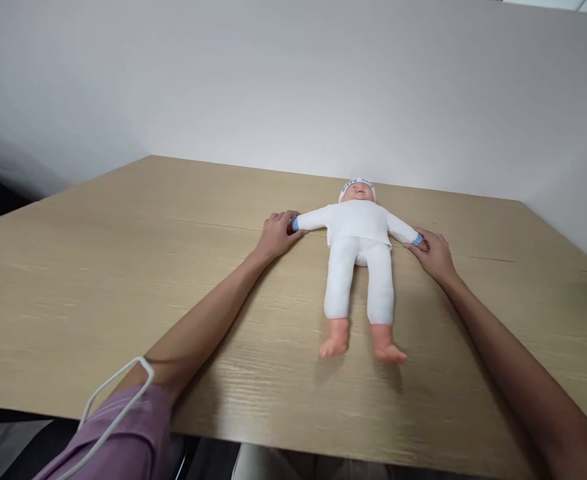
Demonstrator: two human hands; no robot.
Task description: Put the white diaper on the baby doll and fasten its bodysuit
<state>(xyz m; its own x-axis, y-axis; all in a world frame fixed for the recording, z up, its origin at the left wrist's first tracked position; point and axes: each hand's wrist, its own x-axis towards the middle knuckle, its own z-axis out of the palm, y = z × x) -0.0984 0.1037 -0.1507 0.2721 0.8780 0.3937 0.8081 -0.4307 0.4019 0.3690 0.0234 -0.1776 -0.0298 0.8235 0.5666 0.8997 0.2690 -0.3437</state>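
A baby doll (357, 223) in a white top, white trousers and a white cap with blue lettering lies on its back, feet toward me. Its arms are stretched out to both sides, with blue cuffs at the wrists. My left hand (275, 235) is closed around the doll's hand on the left. On the other side, my right hand (434, 253) grips the doll's other hand at the cuff. The doll's bare feet point toward the near edge. Its hands are mostly hidden by my fingers.
The wooden table (123, 267) stretches out under the doll, with a thin seam across it. Behind it rises a pale wall (273, 87). A white cable (118, 413) loops over my left sleeve. The near table edge runs just before my lap.
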